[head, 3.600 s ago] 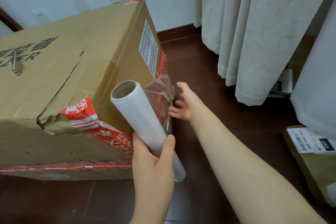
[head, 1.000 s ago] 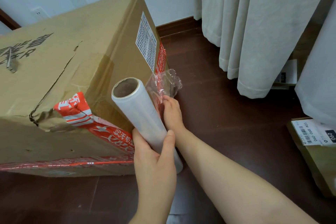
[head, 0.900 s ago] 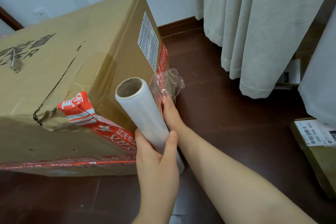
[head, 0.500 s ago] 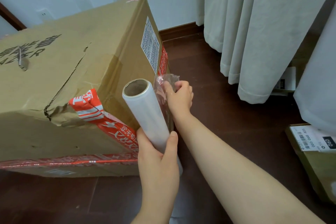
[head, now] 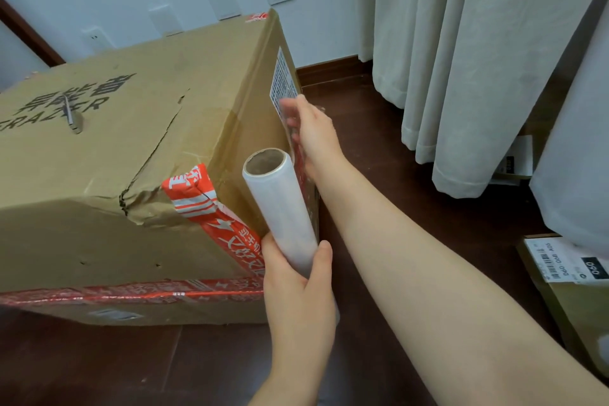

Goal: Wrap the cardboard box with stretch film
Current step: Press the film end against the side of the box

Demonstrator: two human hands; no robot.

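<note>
A large worn cardboard box (head: 131, 158) with red and white tape stands on the dark wooden floor. My left hand (head: 296, 283) grips the lower part of a roll of clear stretch film (head: 280, 208), held upright and tilted at the box's near right corner. From the roll, the loose film end (head: 300, 171) runs along the box's right side. My right hand (head: 314, 135) presses that film flat against this side with straight fingers, just below the white shipping label (head: 280, 82). Most of the right side face is hidden from here.
Pale curtains (head: 461, 59) hang to the floor at the right. A smaller cardboard parcel (head: 566, 300) with a barcode label lies at the right edge. A white wall with sockets (head: 94, 38) and a dark baseboard stands behind the box. Dark floor (head: 379, 148) lies between box and curtains.
My right hand held the bunched film end at the box corner half a second ago; it has since slid up the right side and flattened the film there. The roll stays in my left hand.
</note>
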